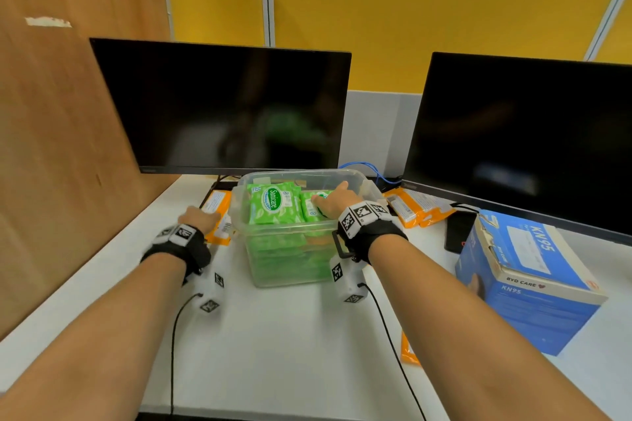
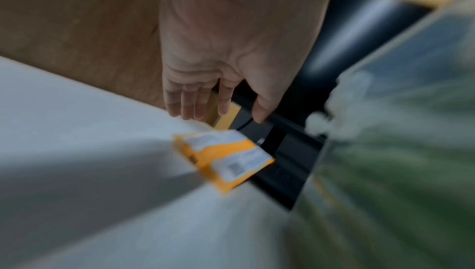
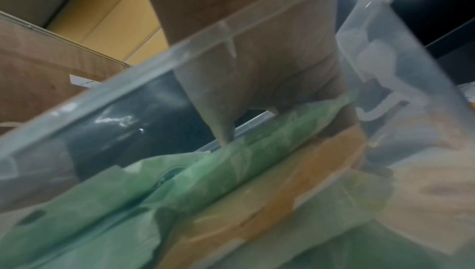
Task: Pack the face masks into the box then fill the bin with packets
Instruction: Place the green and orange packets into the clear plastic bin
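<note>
At the desk's back edge, the clear bin [image 1: 371, 189] was nearly full of green packets [image 1: 275, 202]. Right hand [image 1: 337, 199] pressed one flat, fingers straight; left hand [image 2: 231, 54] hovered open, empty, over an orange packet [image 2: 226, 157]. Orange ones [image 1: 415, 206] by the mask box [image 1: 523, 278] were left.

1. Both bare forearms reached forward, each wrist wrapped in a black strap.
2. The left hand [image 1: 200, 217] was held palm down, its fingers [image 2: 187, 100] straight and close together.
3. The right hand [image 1: 337, 200] lay palm down, fingers extended.
</note>
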{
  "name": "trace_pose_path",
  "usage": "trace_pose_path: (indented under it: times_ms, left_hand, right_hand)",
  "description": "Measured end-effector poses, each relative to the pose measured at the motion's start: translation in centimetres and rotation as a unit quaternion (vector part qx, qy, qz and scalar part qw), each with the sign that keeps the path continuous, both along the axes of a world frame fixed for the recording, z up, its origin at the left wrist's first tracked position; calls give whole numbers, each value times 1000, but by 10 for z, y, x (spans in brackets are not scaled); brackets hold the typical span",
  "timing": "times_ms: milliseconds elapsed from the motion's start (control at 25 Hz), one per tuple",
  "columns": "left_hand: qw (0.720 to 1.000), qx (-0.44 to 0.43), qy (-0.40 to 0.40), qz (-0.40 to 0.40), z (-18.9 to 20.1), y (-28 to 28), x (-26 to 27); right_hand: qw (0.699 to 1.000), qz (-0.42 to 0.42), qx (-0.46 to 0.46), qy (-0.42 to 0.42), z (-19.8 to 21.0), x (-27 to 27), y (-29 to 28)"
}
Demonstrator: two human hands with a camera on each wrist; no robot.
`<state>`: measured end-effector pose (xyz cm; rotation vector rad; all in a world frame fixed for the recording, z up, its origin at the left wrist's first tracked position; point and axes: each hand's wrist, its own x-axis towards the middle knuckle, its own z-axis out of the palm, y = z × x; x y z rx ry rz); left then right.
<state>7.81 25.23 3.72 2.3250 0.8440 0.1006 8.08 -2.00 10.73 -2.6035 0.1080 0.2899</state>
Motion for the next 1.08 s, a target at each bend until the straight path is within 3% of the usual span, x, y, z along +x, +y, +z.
trace_pose_path:
  times_ms: [120,440,560,680,760,920,1080]
  left_hand:
    - [998,-22,58,19,-38,1,10]
    - [998,-23,18,48,-71,24,35]
    - [987,-52,-133,76,-46,14,24]
    - [930,-94,-328,139,7,-9,0]
    - [896,-91,-414,130,44,-28,-20]
    - [864,-49,-501,28,90,-65,-45]
    - [868,-86,-481,-93,101,-125,-49]
  right_hand:
    - [1000,-3,7,-3,-5,5,1]
    - [999,17,2,-43,-10,11,-3]
    - [998,24,0,-50,-10,13,-4]
    - [998,19,11,-66,-6,9,-6]
    - [996,6,29,-82,-4,7,-7]
    - [978,-32,105,-175,0,1,-14]
    - [883,-47,363,-294,5,-10,-29]
